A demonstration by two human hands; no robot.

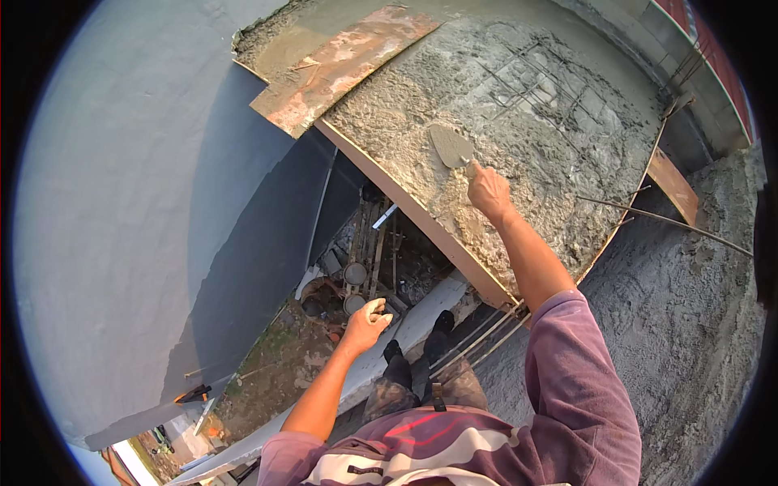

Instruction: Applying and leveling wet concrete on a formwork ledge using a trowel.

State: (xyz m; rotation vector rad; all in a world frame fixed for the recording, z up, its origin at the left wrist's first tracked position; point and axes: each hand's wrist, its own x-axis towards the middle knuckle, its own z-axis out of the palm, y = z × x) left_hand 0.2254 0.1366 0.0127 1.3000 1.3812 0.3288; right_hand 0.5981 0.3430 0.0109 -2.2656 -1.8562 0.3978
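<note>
My right hand is closed around the handle of a pointed trowel. The trowel's blade lies flat against the rough wet concrete of a raised slab, close to its left side. Mortar coats the blade, so it nearly matches the surface under it. Away from the slab, my left hand hangs in the air over the drop, its fingers loosely curled and apart from the thumb, with nothing visible in it.
A board edge runs along the slab's left side. A mortar-stained plank lies across its far left corner. Rebar pieces stick out of the concrete, and one rod juts out right. Below the drop are buckets and timber.
</note>
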